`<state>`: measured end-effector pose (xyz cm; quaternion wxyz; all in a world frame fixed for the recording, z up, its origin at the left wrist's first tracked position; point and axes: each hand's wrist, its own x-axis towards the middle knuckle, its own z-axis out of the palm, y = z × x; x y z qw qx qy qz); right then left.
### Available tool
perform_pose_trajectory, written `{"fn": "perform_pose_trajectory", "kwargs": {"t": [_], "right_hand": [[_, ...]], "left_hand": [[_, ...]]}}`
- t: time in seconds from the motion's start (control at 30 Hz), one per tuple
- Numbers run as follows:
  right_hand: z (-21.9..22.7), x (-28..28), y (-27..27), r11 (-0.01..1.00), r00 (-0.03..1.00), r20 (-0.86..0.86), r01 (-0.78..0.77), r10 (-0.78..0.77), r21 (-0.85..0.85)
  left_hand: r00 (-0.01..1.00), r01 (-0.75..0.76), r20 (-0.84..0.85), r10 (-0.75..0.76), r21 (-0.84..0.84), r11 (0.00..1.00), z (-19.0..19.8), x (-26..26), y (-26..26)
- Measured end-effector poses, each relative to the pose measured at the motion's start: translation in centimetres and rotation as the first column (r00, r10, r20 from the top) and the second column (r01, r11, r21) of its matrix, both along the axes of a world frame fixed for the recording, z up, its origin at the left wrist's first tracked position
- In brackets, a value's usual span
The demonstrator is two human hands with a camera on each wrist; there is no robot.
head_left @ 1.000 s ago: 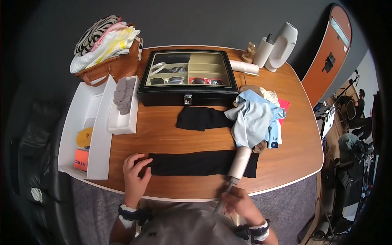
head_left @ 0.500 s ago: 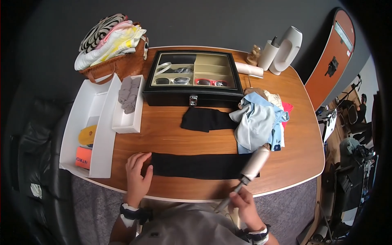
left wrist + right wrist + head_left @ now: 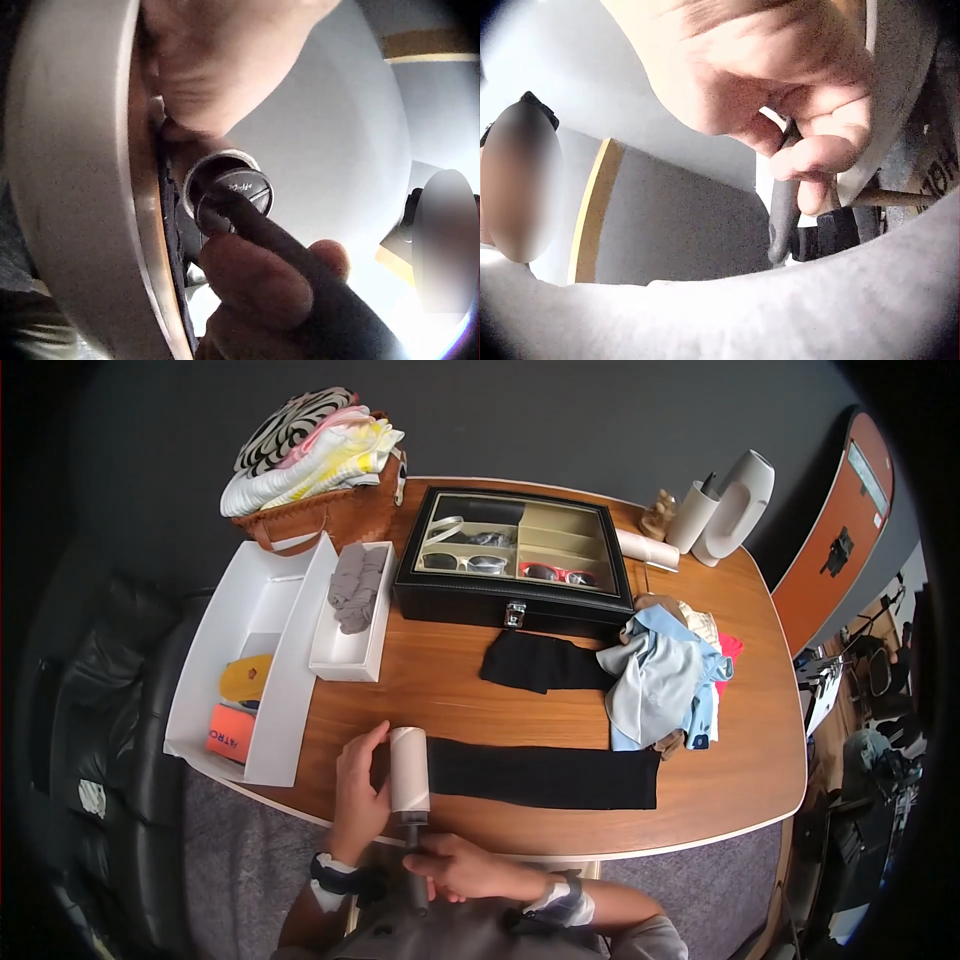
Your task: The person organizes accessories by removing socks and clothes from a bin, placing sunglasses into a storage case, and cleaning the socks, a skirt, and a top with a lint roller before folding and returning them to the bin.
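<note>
My right hand (image 3: 460,867) grips the grey handle (image 3: 782,199) of a lint roller (image 3: 409,772), its fingers curled round it. The roller's pale sheet-covered head stands over the left end of a long black strip of cloth (image 3: 545,774), which lies flat along the table's near side. Just left of the head, my left hand (image 3: 358,800) is at the cloth's left end with its fingers extended. In the left wrist view, the roller's dark end cap (image 3: 238,191) shows close below the left hand.
Behind lie a black cloth piece (image 3: 545,662), a heap of clothes (image 3: 665,670) and a glass-topped sunglasses case (image 3: 515,605). White boxes (image 3: 285,705) stand at left, before a brown basket (image 3: 340,520) of folded fabric. A white vase (image 3: 735,510) stands at back right.
My right hand has carried the lint roller from the black strip's right end across to its left end, beside my left hand. The left hand has stayed by the strip's left end.
</note>
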<state>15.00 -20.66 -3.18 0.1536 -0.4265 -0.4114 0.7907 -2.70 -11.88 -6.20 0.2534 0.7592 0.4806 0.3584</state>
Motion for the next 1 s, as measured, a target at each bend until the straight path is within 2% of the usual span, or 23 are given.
{"fn": "perform_pose_trajectory", "kwargs": {"t": [0.3, 0.57, 0.7, 0.87, 1.0], "right_hand": [[0.1, 2.1, -1.2, 0.995, 0.990, 0.114, 0.089, -0.084, -0.040], [1.1, 6.6, -3.9, 0.960, 0.945, 0.199, 0.274, -0.259, -0.051], [1.4, 8.8, -5.8, 0.901, 0.881, 0.256, 0.428, -0.398, -0.071], [-0.4, 12.3, -9.0, 0.817, 0.804, 0.172, 0.577, -0.569, 0.007], [1.0, 14.1, -10.7, 0.685, 0.667, 0.209, 0.728, -0.715, 0.018]], "left_hand": [[0.987, 0.061, -0.151, -0.045, 0.106, 0.992, 0.1, 0.2, 0.3], [0.990, 0.033, -0.138, -0.017, 0.112, 0.993, 0.4, 0.7, 0.0], [0.991, 0.034, -0.134, -0.019, 0.112, 0.993, 0.5, 0.8, 0.0], [0.991, 0.035, -0.133, -0.020, 0.115, 0.993, 0.3, 0.7, 0.0], [0.991, 0.030, -0.130, -0.016, 0.107, 0.994, 0.3, 0.8, -0.1]]}}
